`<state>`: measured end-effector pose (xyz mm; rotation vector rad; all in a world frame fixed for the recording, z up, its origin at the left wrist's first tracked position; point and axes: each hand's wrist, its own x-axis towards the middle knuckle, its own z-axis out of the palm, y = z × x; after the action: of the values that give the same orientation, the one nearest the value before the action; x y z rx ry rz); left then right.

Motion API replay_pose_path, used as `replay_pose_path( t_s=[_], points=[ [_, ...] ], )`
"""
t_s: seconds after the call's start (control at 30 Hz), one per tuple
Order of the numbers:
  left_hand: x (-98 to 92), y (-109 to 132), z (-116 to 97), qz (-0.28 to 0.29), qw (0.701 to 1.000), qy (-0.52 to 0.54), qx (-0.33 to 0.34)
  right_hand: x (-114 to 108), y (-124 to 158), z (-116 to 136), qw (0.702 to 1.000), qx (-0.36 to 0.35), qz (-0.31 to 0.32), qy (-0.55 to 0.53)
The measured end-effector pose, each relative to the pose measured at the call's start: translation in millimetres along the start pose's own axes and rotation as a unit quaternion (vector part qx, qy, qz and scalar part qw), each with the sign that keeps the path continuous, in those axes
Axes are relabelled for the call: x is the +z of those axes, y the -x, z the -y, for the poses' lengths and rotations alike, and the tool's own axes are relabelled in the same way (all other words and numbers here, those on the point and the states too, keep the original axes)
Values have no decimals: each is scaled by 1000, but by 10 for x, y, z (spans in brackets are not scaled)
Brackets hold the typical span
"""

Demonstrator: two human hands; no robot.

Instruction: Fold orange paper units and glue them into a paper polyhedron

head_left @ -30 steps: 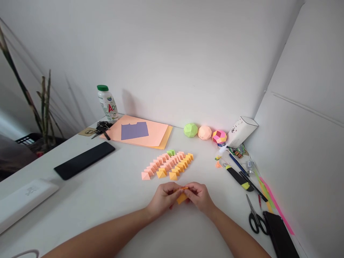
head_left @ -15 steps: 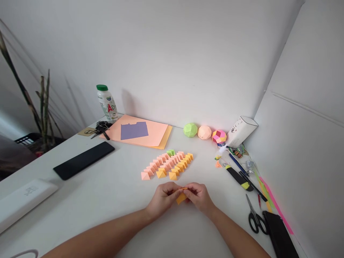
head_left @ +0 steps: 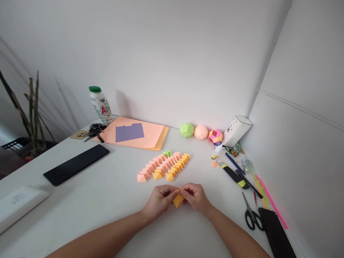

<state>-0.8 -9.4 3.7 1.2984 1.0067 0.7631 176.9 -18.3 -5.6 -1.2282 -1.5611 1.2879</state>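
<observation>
A small orange piece of paper (head_left: 177,200) is pinched between both hands, low in the middle of the view. My left hand (head_left: 159,201) grips its left side, and my right hand (head_left: 197,199) grips its right side, thumbs close together at the top edge. One pointed corner hangs down below the thumbs; the fingers behind hide the rest. Just beyond the hands stand rows of small folded paper pyramids: pink ones (head_left: 142,177), orange ones (head_left: 170,176) and a few green ones (head_left: 167,153).
Pink paper sheets (head_left: 152,134) and a bottle (head_left: 100,104) lie back left, a black slab (head_left: 76,165) nearer. Paper balls (head_left: 186,130) line the wall. On the right are a utility knife (head_left: 233,175), scissors (head_left: 251,215) and a black phone (head_left: 276,231).
The view has shifted slightly, so most things sit a little further left. Both hands keep their pinch on the orange paper, and more of its face shows now.
</observation>
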Motion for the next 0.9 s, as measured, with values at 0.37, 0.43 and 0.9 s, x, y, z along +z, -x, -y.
replay_pose_path(
  t_s=[0.37, 0.43, 0.9],
  points=[
    [-1, -4, -25, 44, 999, -7, 2, -3, 4, 29, 1000, -5, 0, -1],
    [0, -3, -27, 47, 999, -9, -1, -2, 0, 34, 1000, 0, 0, -11],
    [-16, -17, -23, 45, 999, 3, -5, -9, -8, 8, 999, 7, 9, -34]
  ],
)
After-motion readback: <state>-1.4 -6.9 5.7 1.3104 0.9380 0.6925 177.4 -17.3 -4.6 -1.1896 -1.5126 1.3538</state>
